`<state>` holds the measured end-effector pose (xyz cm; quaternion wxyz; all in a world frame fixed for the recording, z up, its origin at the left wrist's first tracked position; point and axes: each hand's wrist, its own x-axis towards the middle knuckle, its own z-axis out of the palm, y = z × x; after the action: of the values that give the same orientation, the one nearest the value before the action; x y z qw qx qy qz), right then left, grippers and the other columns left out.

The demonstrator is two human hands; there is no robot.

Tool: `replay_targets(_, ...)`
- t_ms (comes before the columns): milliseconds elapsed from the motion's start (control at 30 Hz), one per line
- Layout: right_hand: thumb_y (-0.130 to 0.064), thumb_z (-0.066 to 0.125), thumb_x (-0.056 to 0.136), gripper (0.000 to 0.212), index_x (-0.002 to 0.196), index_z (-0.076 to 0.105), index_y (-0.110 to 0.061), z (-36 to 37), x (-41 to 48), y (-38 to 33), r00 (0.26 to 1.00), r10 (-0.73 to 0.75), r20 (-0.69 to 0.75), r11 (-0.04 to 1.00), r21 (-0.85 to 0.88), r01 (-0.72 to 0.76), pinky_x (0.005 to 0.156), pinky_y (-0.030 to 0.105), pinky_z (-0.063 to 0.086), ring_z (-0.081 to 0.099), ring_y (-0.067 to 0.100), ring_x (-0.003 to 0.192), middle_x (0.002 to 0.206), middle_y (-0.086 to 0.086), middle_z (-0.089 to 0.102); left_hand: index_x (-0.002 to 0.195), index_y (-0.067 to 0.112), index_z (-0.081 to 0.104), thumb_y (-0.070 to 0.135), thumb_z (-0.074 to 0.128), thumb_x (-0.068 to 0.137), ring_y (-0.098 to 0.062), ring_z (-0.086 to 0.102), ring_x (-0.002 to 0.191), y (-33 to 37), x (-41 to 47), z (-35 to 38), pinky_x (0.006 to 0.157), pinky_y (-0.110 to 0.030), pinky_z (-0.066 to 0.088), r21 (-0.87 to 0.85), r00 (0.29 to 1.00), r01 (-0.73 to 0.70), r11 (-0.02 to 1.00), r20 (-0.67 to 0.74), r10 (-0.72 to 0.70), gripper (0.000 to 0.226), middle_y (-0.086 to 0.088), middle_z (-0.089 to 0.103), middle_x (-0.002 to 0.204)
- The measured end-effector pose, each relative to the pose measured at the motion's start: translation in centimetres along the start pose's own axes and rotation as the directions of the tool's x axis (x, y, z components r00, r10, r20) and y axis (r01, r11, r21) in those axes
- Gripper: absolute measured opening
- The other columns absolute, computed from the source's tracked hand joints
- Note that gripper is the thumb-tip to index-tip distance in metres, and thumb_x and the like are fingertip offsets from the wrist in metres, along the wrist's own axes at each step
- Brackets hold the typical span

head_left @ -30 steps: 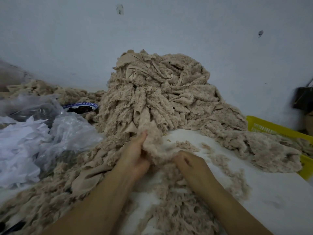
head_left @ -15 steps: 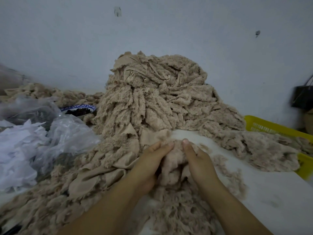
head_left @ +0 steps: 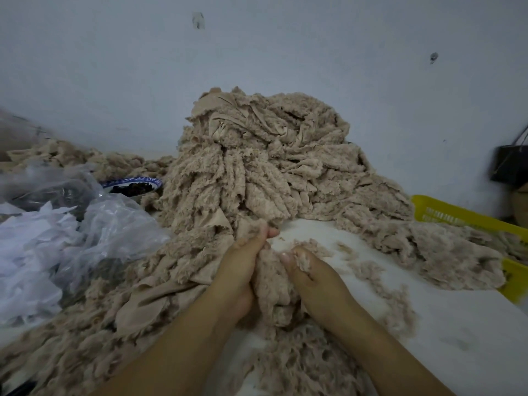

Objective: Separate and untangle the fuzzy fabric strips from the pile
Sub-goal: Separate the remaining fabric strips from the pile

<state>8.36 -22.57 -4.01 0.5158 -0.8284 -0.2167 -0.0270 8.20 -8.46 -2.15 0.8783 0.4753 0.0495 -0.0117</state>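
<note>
Both bare hands meet at the near foot of the pile (head_left: 257,155) of beige fuzzy fabric strips, which is heaped on the white surface (head_left: 457,324) against the wall. The left grip (head_left: 243,267) is curled round a fuzzy strip (head_left: 271,284) that runs up into the pile, thumb on its upper end. The right grip (head_left: 311,275) is clamped on the same strip from the other side, fingers dug into the fluff; how many strips sit in that bunch is hard to tell. Loose tufts lie on the surface just right of the hands. Clear plastic bags (head_left: 108,224) and a blue-rimmed bowl (head_left: 131,184) sit to the left, and a yellow basket (head_left: 457,215) holds more fabric at the right.
</note>
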Motion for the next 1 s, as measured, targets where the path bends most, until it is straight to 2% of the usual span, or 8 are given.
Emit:
replay_targets(233, -0.037, 0.043, 0.104, 0.027, 0.084, 0.061, -0.032, -3.2, 0.5, -0.3, 0.861, 0.261, -0.436, 0.897, 0.44, -0.049, 0.061, 0.013, 0.052, 0.066, -0.008, 0.067, 0.08, -0.013, 0.072, 0.125, 0.005, 0.059, 0.025, 0.05, 0.101, -0.005, 0.038, 0.048, 1.8, 1.1, -2.0, 0.044, -0.015, 0.034, -0.082, 0.986, -0.141, 0.987, -0.104, 0.132, 0.032, 0.006, 0.045, 0.059)
replay_targets(300, -0.035, 0.042, 0.105, 0.024, 0.102, 0.063, -0.023, -3.7, 0.6, -0.3, 0.85, 0.382, -0.364, 0.77, 0.633, -0.075, 0.062, 0.036, 0.06, 0.073, 0.023, 0.076, 0.088, 0.015, 0.075, 0.142, 0.014, 0.049, 0.032, 0.058, 0.098, -0.007, 0.059, 0.065, 0.9, 0.4, -0.9, 0.059, -0.017, 0.044, 0.257, 0.993, -0.097, 0.961, -0.041, 0.111, 0.049, 0.006, 0.063, 0.091)
replay_targets(400, -0.026, 0.044, 0.105, 0.023, 0.111, 0.06, -0.011, -3.8, 0.9, -0.9, 0.874, 0.408, -0.266, 0.507, 0.861, 0.025, 0.056, 0.027, 0.059, 0.075, 0.017, 0.078, 0.083, 0.005, 0.077, 0.153, 0.043, 0.023, 0.065, 0.053, 0.09, -0.008, 0.054, 0.125, -0.5, -0.2, 0.0, 0.099, -0.032, 0.045, 0.643, 0.979, -0.19, 0.742, 0.071, 0.189, 0.073, 0.017, 0.038, 0.15)
replay_targets(533, -0.02, 0.045, 0.104, 0.029, 0.126, 0.054, -0.002, -3.6, 1.1, -1.1, 0.935, 0.314, -0.166, 0.371, 0.928, 0.04, 0.062, 0.029, 0.059, 0.074, 0.021, 0.09, 0.098, 0.012, 0.076, 0.14, 0.056, 0.041, 0.077, 0.043, 0.081, 0.0, 0.02, 0.144, -0.4, -0.7, 0.0, 0.115, -0.032, 0.024, 0.787, 0.911, -0.399, 0.47, 0.283, 0.299, 0.063, 0.031, 0.025, 0.152)
replay_targets(633, -0.017, 0.047, 0.103, 0.033, 0.129, 0.052, 0.002, -3.3, 1.1, -1.1, 0.954, 0.273, -0.121, 0.397, 0.918, 0.002, 0.072, 0.034, 0.061, 0.072, 0.027, 0.098, 0.108, 0.018, 0.073, 0.099, 0.06, 0.06, 0.066, 0.058, 0.087, 0.012, 0.051, 0.099, -0.9, -1.0, 0.4, 0.087, -0.013, 0.045, 0.821, 0.902, -0.424, 0.382, 0.345, 0.259, 0.014, 0.033, 0.057, 0.102)
replay_targets(733, -0.017, 0.047, 0.102, 0.027, 0.128, 0.055, -0.016, -3.2, 0.9, -0.7, 0.923, 0.306, -0.235, 0.697, 0.715, -0.049, 0.061, 0.032, 0.055, 0.067, 0.022, 0.069, 0.077, 0.003, 0.072, 0.065, 0.032, 0.049, 0.031, 0.055, 0.099, -0.002, 0.041, 0.05, -1.1, -0.5, 0.1, 0.052, -0.019, 0.037, 0.785, 0.899, -0.411, 0.463, 0.266, 0.348, 0.035, 0.015, 0.048, 0.057)
replay_targets(867, -0.026, 0.042, 0.103, 0.038, 0.114, 0.054, -0.061, -2.6, 0.3, -0.2, 0.959, 0.125, -0.256, 0.963, 0.263, -0.055, 0.047, 0.025, 0.039, 0.047, 0.015, 0.051, 0.061, -0.007, 0.056, 0.083, 0.021, 0.064, 0.027, 0.052, 0.101, -0.014, 0.056, 0.068, -0.3, -0.6, 0.2, 0.066, -0.03, 0.044, 0.549, 0.964, -0.24, 0.801, 0.035, 0.265, 0.023, -0.008, 0.063, 0.076)
replay_targets(1000, -0.053, 0.056, 0.093, 0.007, 0.096, 0.063, -0.051, -1.2, 0.0, -0.8, 0.997, 0.015, -0.074, 0.999, 0.04, -0.012, 0.065, 0.004, 0.042, 0.061, -0.007, 0.088, 0.1, -0.021, 0.067, 0.095, 0.023, 0.075, 0.037, 0.057, 0.098, -0.021, 0.07, 0.089, -0.1, -0.7, 0.1, 0.08, -0.035, 0.054, 0.393, 0.978, -0.206, 0.896, 0.056, 0.2, 0.022, -0.007, 0.075, 0.1)
